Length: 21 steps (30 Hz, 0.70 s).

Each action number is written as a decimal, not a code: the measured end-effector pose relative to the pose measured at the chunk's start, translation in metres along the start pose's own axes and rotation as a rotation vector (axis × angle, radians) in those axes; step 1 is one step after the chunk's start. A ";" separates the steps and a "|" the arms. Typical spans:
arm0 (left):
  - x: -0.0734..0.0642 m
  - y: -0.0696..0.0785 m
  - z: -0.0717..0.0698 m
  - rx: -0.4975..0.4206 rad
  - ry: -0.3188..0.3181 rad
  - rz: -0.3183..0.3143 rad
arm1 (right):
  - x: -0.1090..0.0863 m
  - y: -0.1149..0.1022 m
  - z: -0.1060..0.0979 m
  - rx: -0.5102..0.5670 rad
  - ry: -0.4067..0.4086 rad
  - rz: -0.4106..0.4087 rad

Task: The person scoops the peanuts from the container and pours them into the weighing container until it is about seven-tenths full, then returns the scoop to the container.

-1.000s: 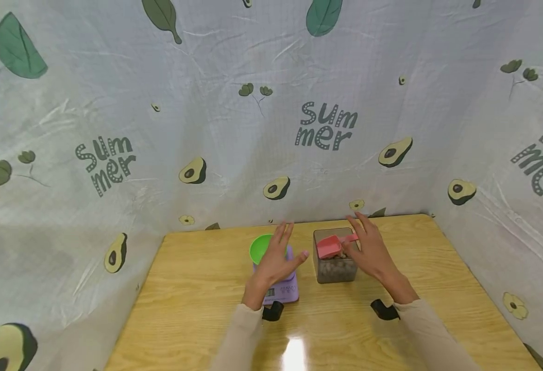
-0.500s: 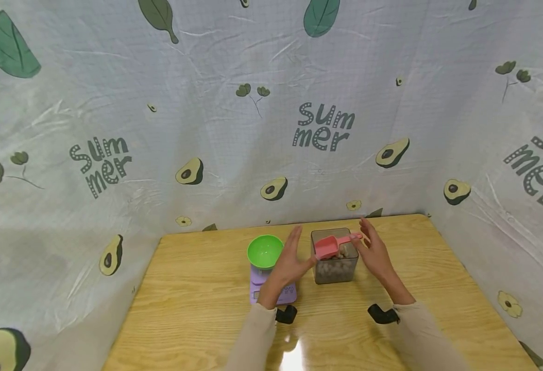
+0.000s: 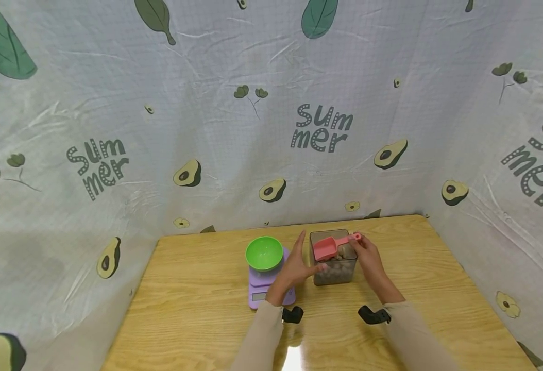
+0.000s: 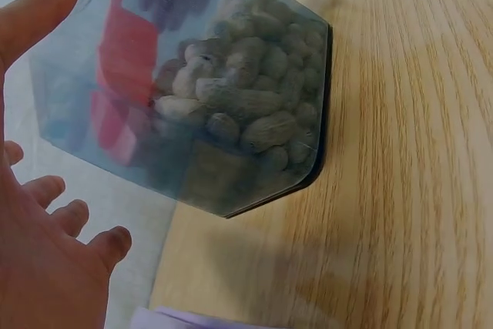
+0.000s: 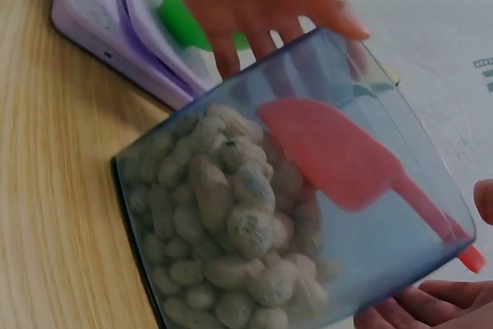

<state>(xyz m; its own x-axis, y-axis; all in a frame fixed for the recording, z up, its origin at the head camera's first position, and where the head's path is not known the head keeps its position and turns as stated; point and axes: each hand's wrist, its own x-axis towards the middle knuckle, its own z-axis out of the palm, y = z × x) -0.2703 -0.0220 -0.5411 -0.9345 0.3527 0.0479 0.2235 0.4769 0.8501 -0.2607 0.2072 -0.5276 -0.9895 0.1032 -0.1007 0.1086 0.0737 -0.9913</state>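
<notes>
A clear, dark-tinted box (image 3: 332, 275) of unshelled peanuts (image 5: 250, 229) stands on the table between the hands. On the peanuts lies a red scoop (image 3: 325, 249), its handle sticking out over the box's right rim. My left hand (image 3: 295, 270) is at the box's left side, fingers extended, with the thumb at the near rim; firm contact is unclear. The right hand (image 3: 369, 264) is at the right wall beside the scoop handle. In the right wrist view its thumb (image 5: 484, 199) stands apart from the handle, and its fingers (image 5: 431, 303) are partly hidden behind the box.
Left of the box, a purple kitchen scale (image 3: 258, 283) carries a green bowl (image 3: 264, 253); the left hand and wrist cover part of the scale. A printed avocado curtain (image 3: 234, 129) hangs behind the wooden table (image 3: 197, 288).
My left hand has moved right, from over the scale to the box's left side. The right hand has come lower and in to the box's right side. Box and scoop have stayed in place.
</notes>
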 end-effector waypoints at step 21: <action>0.006 -0.006 0.008 -0.107 -0.051 -0.023 | -0.005 -0.023 -0.003 -0.102 0.190 -0.079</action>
<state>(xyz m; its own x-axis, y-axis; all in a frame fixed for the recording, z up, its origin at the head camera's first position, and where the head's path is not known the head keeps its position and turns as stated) -0.2755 -0.0166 -0.5503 -0.9231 0.3845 0.0027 0.1684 0.3980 0.9018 -0.2576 0.2079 -0.5044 -0.9608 0.2771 0.0036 0.0505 0.1880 -0.9809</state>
